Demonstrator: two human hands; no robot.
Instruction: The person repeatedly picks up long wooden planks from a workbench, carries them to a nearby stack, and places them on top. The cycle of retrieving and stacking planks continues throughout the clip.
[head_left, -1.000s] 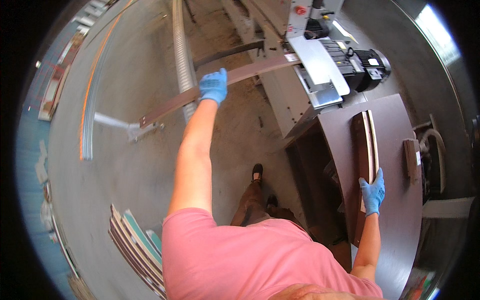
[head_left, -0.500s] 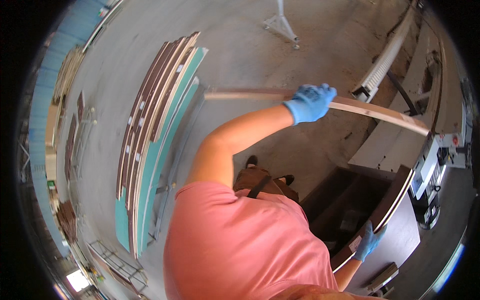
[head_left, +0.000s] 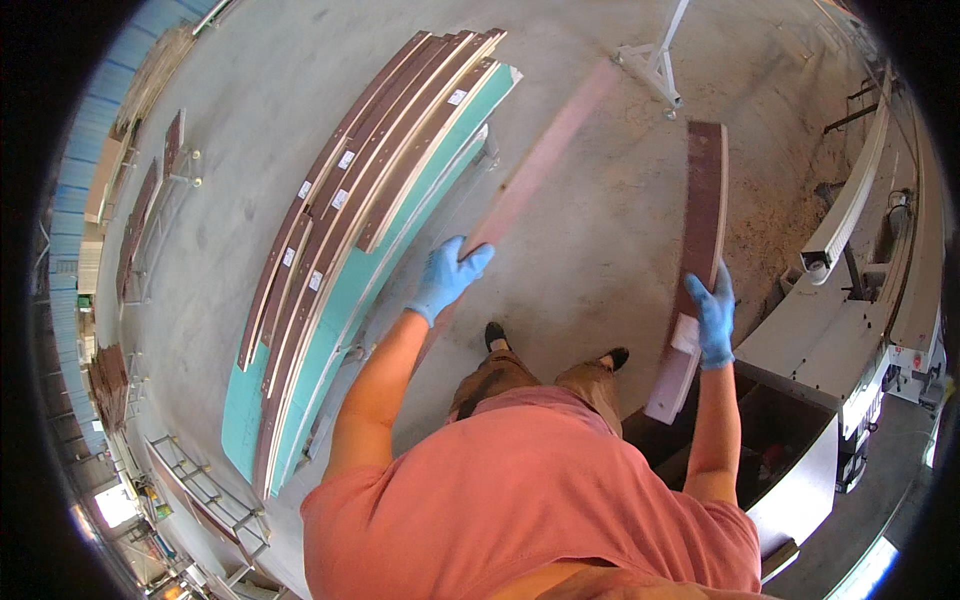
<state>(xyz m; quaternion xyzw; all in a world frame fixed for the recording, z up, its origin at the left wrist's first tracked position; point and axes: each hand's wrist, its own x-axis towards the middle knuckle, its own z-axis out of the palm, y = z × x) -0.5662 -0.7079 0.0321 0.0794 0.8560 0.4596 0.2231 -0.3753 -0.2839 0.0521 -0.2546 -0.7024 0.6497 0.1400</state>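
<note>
My left hand [head_left: 447,280], in a blue glove, grips a long, narrow wooden strip [head_left: 548,158]. Motion smears the strip, which slants from beside my left forearm up toward a metal stand. On the other side my right hand [head_left: 712,318], also gloved in blue, is closed round the right edge of a dark brown board [head_left: 704,185]. That board stretches away from me; near its closer end a pale patch shows, and I cannot make out whether a second piece lies with it.
To the left, long brown boards with small white labels lie stacked on a green panel [head_left: 345,320]. A white metal stand [head_left: 655,75] is on the floor ahead. At the right are a machine table [head_left: 810,330] with a pale rail [head_left: 850,215] and an open dark box [head_left: 775,410].
My left hand has swung the strip leftward, away from the machine. My right hand has lifted the brown board from the box's edge and brought it forward. My body has turned left.
</note>
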